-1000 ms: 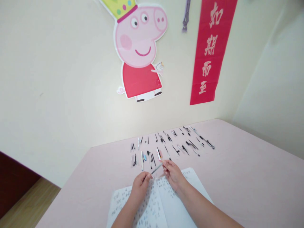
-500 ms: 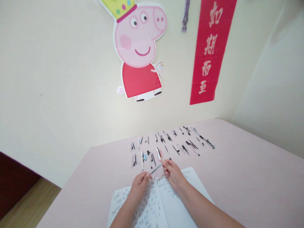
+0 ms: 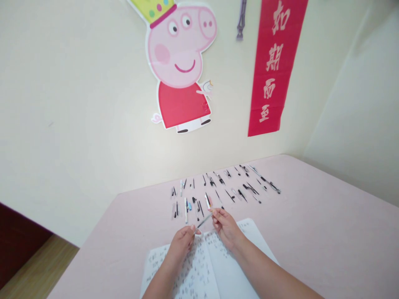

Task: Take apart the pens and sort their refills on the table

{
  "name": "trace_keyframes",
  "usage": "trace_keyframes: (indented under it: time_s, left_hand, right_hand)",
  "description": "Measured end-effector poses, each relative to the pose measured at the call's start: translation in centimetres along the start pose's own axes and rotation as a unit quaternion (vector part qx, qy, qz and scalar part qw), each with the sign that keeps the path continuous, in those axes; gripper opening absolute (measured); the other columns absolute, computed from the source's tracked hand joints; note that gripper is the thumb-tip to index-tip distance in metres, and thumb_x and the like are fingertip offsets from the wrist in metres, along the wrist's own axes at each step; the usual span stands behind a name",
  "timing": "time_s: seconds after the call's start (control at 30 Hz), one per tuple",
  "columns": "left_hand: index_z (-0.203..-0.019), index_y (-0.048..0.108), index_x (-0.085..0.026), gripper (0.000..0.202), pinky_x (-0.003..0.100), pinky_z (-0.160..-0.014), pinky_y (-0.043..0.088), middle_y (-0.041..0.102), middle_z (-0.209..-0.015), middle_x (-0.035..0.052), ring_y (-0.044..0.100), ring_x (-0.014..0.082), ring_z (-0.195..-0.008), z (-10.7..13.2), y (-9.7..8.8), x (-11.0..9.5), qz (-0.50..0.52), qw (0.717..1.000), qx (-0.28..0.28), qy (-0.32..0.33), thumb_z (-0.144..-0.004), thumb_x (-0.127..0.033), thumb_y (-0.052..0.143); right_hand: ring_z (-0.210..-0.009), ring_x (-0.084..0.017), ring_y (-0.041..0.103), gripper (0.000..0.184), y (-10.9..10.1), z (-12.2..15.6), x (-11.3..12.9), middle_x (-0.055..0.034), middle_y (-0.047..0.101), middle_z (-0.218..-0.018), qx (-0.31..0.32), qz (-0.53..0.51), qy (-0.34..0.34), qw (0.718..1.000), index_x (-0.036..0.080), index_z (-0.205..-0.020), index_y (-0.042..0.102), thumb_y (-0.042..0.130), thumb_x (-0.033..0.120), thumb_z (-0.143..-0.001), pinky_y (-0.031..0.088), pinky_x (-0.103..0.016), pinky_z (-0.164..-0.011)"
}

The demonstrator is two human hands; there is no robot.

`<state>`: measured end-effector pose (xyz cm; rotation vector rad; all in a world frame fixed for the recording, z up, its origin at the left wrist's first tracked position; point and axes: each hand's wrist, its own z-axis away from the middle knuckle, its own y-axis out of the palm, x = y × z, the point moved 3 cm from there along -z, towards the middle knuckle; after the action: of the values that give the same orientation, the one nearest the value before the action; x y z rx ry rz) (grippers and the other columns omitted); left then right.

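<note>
A cream wall [image 3: 77, 104] fills most of your view. It carries a pink cartoon pig cutout [image 3: 182, 70] and a red paper banner with gold characters [image 3: 271, 70]. Below it, the pale pink surface [image 3: 327, 232] bears an open white notebook with handwriting [image 3: 224, 278], partly covered by your forearms. Just past its far edge lie two rows of small dark pens and pen parts [image 3: 224, 191]. Your left hand [image 3: 182, 243] and right hand [image 3: 226, 226] meet over that edge. Each grip pinches one end of a slim grey pen [image 3: 204, 221], held tilted between them just in front of the nearer row.
</note>
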<state>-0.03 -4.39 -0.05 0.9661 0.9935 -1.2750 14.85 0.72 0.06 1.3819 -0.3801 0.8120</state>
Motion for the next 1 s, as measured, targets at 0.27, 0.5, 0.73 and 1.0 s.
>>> trace_keyframes:
  time_s: [0.27,0.5,0.73,1.0]
  left_hand:
    - [-0.07,0.059,-0.013,0.049,0.018,-0.037,0.014,0.026,-0.042,-0.0108,0.018,0.0019,-0.035,0.0,-0.5,-0.2,0.035,0.998,0.047,-0.028,-0.065,-0.061,0.057]
    - [-0.098,0.061,-0.019,0.039,0.024,-0.057,0.041,0.053,-0.068,-0.0014,0.05,0.0105,-0.06,-0.1,-1.0,-0.9,-0.183,0.956,-0.074,0.216,-0.065,-0.04,0.065]
    - [-0.08,0.058,-0.018,0.021,0.027,-0.064,0.043,0.058,-0.072,0.0026,0.054,0.0153,-0.067,0.9,-0.6,-1.4,-0.369,0.878,-0.097,0.291,-0.081,-0.035,0.046]
    - [-0.081,0.058,-0.018,0.024,0.027,-0.064,0.042,0.06,-0.073,0.0029,0.055,0.0164,-0.068,0.9,-0.5,-1.4,-0.361,0.883,-0.097,0.284,-0.082,-0.038,0.044]
  right_hand:
    - [-0.049,-0.004,0.039,0.027,0.2,0.1,0.1,0.0036,0.051,-0.057,0.013,0.007,-0.012,1.0,0.013,-0.069,0.068,0.081,0.029,-0.051,0.031,-0.017,-0.044]
    - [-0.046,-0.004,0.037,0.026,-0.2,-0.2,0.0,0.0052,0.047,-0.05,-0.016,0.001,-0.02,1.0,0.014,-0.063,0.064,0.08,0.032,-0.052,0.029,-0.017,-0.042]
    - [-0.047,-0.004,0.038,0.029,-0.1,-0.2,-0.2,0.0048,0.049,-0.052,-0.018,-0.011,0.003,1.0,0.014,-0.064,0.063,0.081,0.032,-0.051,0.029,-0.016,-0.041]
    - [-0.043,-0.002,0.035,0.029,-0.2,-0.2,-0.5,0.0061,0.046,-0.048,-0.021,-0.001,0.021,1.0,0.013,-0.057,0.061,0.082,0.032,-0.049,0.027,-0.014,-0.039]
